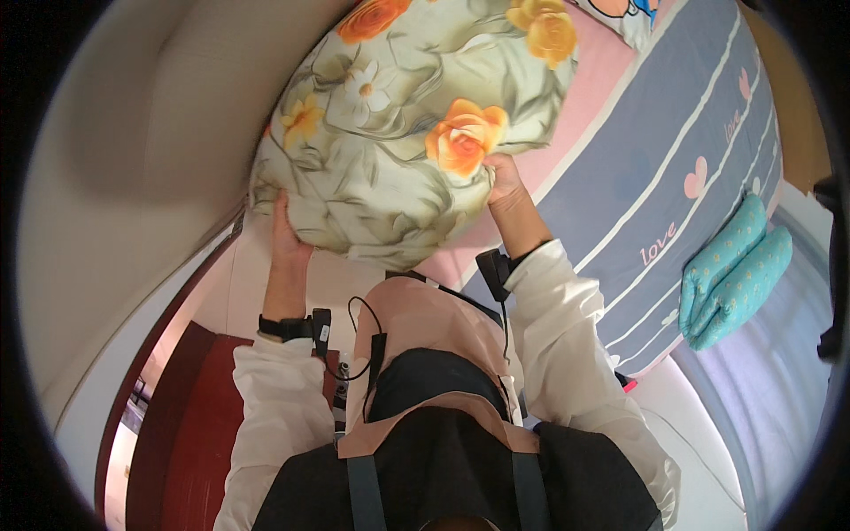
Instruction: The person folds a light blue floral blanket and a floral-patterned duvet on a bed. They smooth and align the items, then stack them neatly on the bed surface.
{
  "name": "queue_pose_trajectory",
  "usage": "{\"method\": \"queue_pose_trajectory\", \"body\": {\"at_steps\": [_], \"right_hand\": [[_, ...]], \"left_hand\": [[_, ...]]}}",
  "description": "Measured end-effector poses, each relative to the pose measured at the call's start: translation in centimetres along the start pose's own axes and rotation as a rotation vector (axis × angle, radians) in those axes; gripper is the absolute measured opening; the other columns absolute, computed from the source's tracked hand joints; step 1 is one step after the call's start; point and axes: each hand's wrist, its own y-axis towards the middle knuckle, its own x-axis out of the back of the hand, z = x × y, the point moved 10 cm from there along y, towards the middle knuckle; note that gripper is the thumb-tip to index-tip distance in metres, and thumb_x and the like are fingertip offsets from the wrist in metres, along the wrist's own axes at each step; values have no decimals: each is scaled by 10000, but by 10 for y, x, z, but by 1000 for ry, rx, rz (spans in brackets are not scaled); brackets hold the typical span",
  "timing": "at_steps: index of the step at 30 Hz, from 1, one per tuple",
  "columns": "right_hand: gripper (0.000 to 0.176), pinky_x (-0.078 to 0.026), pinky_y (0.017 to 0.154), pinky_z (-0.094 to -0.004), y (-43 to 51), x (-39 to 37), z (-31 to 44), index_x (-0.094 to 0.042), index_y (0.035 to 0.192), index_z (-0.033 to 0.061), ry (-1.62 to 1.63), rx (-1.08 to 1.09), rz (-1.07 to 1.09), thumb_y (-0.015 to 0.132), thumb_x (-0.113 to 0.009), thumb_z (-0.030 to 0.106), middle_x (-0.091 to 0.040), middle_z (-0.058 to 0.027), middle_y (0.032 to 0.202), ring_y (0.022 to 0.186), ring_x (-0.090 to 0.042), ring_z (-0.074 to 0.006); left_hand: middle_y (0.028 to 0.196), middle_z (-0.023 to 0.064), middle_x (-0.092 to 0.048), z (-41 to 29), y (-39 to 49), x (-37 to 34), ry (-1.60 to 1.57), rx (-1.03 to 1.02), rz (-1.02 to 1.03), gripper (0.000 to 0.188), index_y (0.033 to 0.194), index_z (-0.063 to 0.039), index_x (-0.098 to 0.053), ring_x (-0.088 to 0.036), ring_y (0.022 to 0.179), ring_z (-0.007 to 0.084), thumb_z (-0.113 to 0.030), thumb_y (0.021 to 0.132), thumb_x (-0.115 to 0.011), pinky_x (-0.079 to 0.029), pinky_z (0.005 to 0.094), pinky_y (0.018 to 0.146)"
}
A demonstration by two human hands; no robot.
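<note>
A large floral pillow or folded bedding bundle [392,172], printed with orange roses and white flowers on pale green, spans the space before me. My left hand [289,226] grips its near left corner, fingers hidden beneath the cloth. At the near right edge, my right hand [506,178] clasps the fabric, its fingertips partly covered. The bundle hangs over the end of a bed, whose pink and grey-blue striped bedspread [624,186] bears hearts and lettering.
A rolled turquoise quilt [737,272] lies at the bed's right edge, beside a pale blue curtain [783,372]. A beige wall [133,199] rises close on the left. Behind my left arm stands a dark red door [202,411]. A cartoon-print pillow [624,16] rests at the far end.
</note>
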Motion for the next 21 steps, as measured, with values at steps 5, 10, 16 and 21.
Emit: {"method": "queue_pose_trajectory", "body": {"at_steps": [5,10,16,21], "right_hand": [[444,-426,886,-402,-27,87,21,-449,1168,-12,-197,77,-541,781,-545,183,-540,-145,1123,1008,-541,-260],[447,-349,976,-396,-35,49,87,-414,1220,14,-121,392,-401,852,-497,254,-479,-139,1220,1096,-479,-271],[475,-426,865,-376,-16,27,163,-433,1175,-12,-893,610,-614,781,-621,175,-515,-149,1136,999,-520,-260],[511,-379,887,-424,-109,36,210,-398,1209,-24,-1974,974,-1195,806,-564,243,-476,-201,1173,1048,-471,-314]], "left_hand": [[1295,89,-390,45,44,25,114,84,-159,612,1307,-39,-295,-387,1176,246,-439,874,-460,-331,414,977],[1272,100,-395,56,30,7,157,63,-6,649,1285,4,-308,-397,1153,251,-467,865,-459,-327,416,975],[1210,113,-417,79,13,0,586,157,-42,642,1273,29,-262,-417,1105,239,-412,867,-493,-341,404,948],[1258,166,-358,23,-35,-43,1167,-577,-333,598,1273,37,-220,-344,1171,275,-222,845,-547,-307,417,954]]}}
